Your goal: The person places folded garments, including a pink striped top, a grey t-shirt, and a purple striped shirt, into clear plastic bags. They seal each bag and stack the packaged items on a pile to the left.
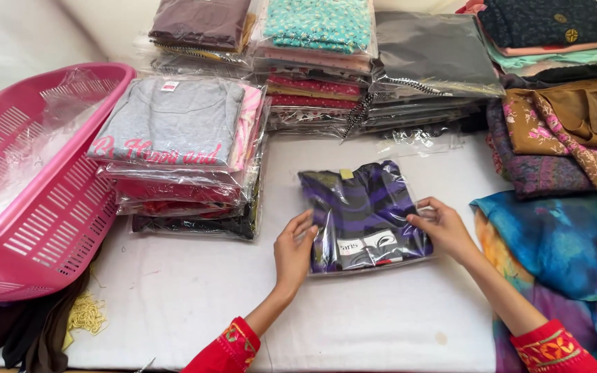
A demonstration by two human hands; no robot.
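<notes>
Item, as I see it: purple bagged shirt (363, 215) flat on the white table (174, 297), right of the pink basket (43, 200), long axis running away from me, left hand (293, 250) and right hand (443, 228) fingers clamped on its opposite side edges, equally near.

The person's left hand (294, 253) and right hand (443, 228) are bare, without rings or bangles. Both forearms are uncovered up to red sleeves, whose cuffs (546, 349) carry embroidered floral trim in orange, yellow and green.
</notes>
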